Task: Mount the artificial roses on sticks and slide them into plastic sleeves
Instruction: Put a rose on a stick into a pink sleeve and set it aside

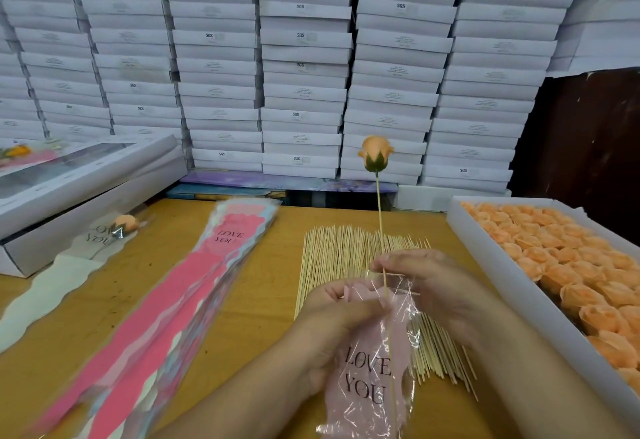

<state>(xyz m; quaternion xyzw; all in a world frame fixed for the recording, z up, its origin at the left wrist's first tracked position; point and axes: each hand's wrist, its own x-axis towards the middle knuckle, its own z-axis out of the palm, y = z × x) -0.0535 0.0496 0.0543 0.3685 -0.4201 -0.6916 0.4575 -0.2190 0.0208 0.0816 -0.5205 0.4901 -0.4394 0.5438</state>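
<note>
Stacked white boxes (304, 57) fill the wall behind a wooden surface (270, 265). A tray of orange roses (568, 265) sits at right, a pile of pink sleeves (180, 293) at left, loose sticks (332, 258) between. The left hand (332, 314) grips a pink sleeve (367, 379), fingers curled on its mouth. The right hand (433, 282) pinches the stick (380, 210), already partly inside the sleeve, the rose (375, 153) upright above.

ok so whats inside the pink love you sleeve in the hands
The thin wooden stick of the peach artificial rose runs down inside the pink plastic sleeve; the flower head stands well above it. The stick's lower end runs out of frame, unseen.
</note>
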